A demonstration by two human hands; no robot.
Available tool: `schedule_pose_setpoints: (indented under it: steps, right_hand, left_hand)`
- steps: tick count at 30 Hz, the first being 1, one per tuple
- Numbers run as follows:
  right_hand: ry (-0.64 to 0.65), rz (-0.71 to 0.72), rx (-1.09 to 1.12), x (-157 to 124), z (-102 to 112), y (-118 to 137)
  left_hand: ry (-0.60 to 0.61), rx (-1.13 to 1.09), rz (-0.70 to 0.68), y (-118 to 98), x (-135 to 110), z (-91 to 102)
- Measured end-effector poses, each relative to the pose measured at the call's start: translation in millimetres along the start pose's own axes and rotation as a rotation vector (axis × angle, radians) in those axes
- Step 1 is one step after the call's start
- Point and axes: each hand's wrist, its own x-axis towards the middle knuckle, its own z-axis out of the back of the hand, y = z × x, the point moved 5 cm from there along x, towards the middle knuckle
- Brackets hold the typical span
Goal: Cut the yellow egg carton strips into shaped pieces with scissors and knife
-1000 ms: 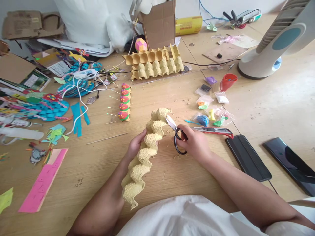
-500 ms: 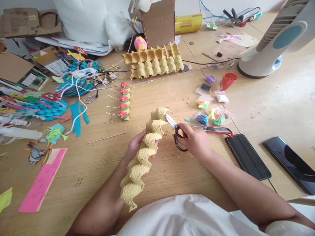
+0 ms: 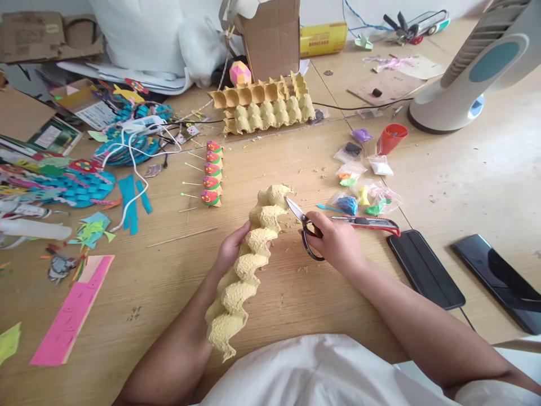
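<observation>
Your right hand is curled round the black handles of the scissors, fingers bent in, a firm hold. Blades point away to its left, tips at the edge of the egg-carton strip, near the strip's far end. Can't tell if they bite into it. Your left hand has the strip pinched from its left side, about mid-length; thumb side shows, most fingers are hidden underneath, so can't tell exactly how far they're bent. Strip is up between your two hands, bumps facing up, near end slanting back toward you.

Just beyond your right hand, to its right: red utility knife, lying flat. Ahead of that hand, small bags of coloured clay; past them, the red cup, tilted. Farther right of the hand, black case, then the phone.

Near your left hand, on its left, a thin stick. Ahead of that hand, a row of red-and-green painted cups with pins poking out. Well left of it, pink paper and blue strips. Farthest out: stacked egg cartons ahead of both hands, fan far ahead and right of your right hand. Crumbs lie scattered on the table around the scissors.
</observation>
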Motion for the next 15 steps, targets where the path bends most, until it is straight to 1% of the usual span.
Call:
schedule_pose_setpoints:
  steps: [3, 6, 9, 11, 15]
  right_hand:
    - [0.012, -0.061, 0.202, 0, -4, -5]
    - [0.036, -0.065, 0.370, 0, -7, -6]
    - [0.087, -0.022, 0.426, 0, -5, 0]
    - [0.115, -0.011, 0.429, -1, -3, 3]
    - [0.130, -0.024, 0.451, -2, -2, 3]
  left_hand:
    - [0.043, 0.018, -0.036, -3, -1, -6.7]
    - [0.028, -0.009, -0.050, -7, -3, -12.8]
    - [-0.001, -0.101, -0.033, -9, -5, -15.6]
    - [0.014, -0.147, -0.029, -10, -7, -15.1]
    - [0.049, -0.167, -0.021, -9, -6, -6.1]
